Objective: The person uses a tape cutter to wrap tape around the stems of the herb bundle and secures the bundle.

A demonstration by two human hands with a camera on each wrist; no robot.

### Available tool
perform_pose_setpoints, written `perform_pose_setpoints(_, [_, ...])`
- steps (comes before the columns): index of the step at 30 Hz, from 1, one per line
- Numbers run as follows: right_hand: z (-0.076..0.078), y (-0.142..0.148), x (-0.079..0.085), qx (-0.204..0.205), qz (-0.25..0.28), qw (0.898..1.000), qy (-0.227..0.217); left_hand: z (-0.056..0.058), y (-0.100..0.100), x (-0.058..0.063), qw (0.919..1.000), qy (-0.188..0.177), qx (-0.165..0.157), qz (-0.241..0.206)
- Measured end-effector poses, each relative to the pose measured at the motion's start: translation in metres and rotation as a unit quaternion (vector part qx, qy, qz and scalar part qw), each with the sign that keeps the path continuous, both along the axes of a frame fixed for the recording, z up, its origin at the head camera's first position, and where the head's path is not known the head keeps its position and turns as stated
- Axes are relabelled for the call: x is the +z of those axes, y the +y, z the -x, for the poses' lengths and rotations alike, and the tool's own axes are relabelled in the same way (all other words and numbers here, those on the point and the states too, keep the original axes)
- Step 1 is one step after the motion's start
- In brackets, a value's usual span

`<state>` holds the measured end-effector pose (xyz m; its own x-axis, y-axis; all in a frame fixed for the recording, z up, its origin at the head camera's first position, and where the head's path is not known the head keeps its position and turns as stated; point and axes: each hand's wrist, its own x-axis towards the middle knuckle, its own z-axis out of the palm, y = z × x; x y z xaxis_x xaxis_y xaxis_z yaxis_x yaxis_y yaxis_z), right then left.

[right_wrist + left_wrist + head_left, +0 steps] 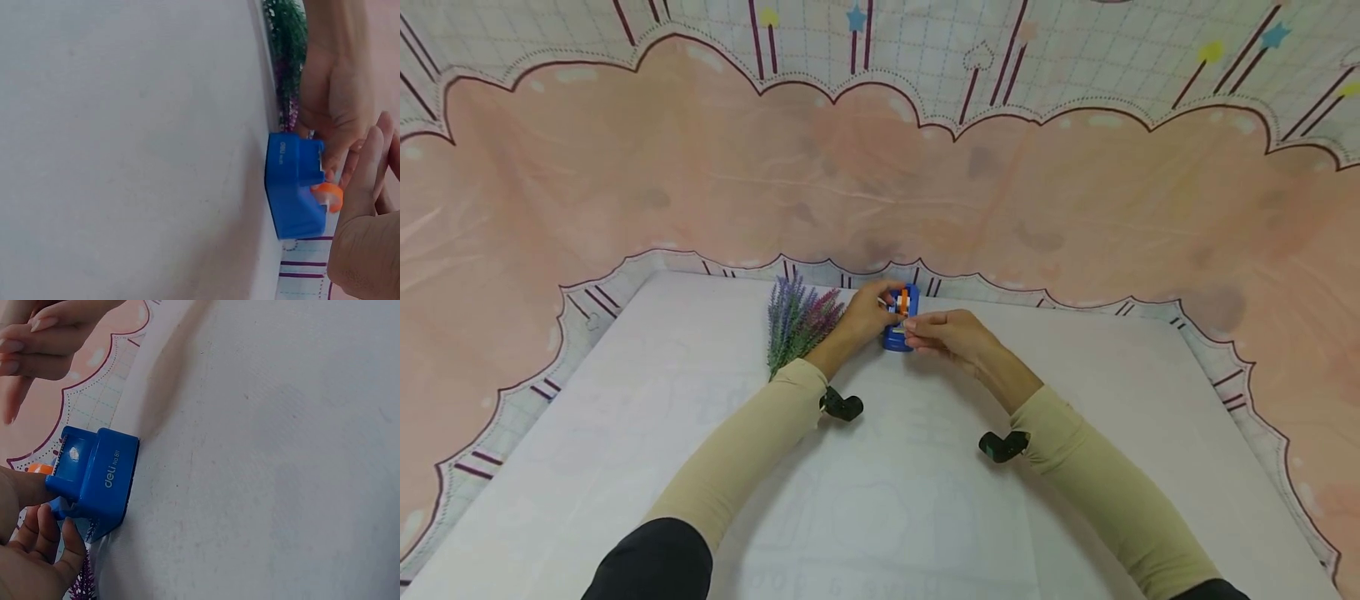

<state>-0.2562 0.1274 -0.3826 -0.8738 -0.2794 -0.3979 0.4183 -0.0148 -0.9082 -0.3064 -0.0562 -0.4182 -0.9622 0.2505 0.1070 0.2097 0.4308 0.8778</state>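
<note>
A blue tape dispenser [897,337] with an orange tape hub [332,196] stands at the far part of the white table; "deli" shows on its end [112,469]. My left hand [867,315] grips it from the left, one digit at the cutter end and the other fingers curled close below. My right hand [953,335] is just to its right, fingers extended and held close together, fingertips near the dispenser in the head view. In the left wrist view my right hand [47,339] hangs apart from the dispenser, and no object shows in it.
Artificial lavender sprigs [797,325], purple and pink, lie left of the dispenser, partly behind my left forearm. A white sheet covers the table [880,500]. Beyond its far edge hangs a peach patterned cloth [880,183]. Dark wrist cameras [841,405] are strapped to both sleeves.
</note>
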Motion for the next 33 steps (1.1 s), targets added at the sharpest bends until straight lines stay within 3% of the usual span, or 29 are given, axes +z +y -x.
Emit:
perform_pose_setpoints(9, [-0.011,-0.004,-0.003,-0.007,0.003,0.999,0.031,0.001,-0.001,-0.002,1.0,0.002,-0.007,0.003])
perform_pose_setpoints(16, [-0.017,-0.004,-0.005,-0.014,0.024,0.999,0.03,0.001,-0.001,0.0,0.9999,0.0,-0.01,0.006])
perform_pose_setpoints(33, [-0.026,-0.001,-0.007,0.009,0.024,0.999,0.042,0.001,-0.001,-0.002,0.9999,-0.002,-0.009,0.007])
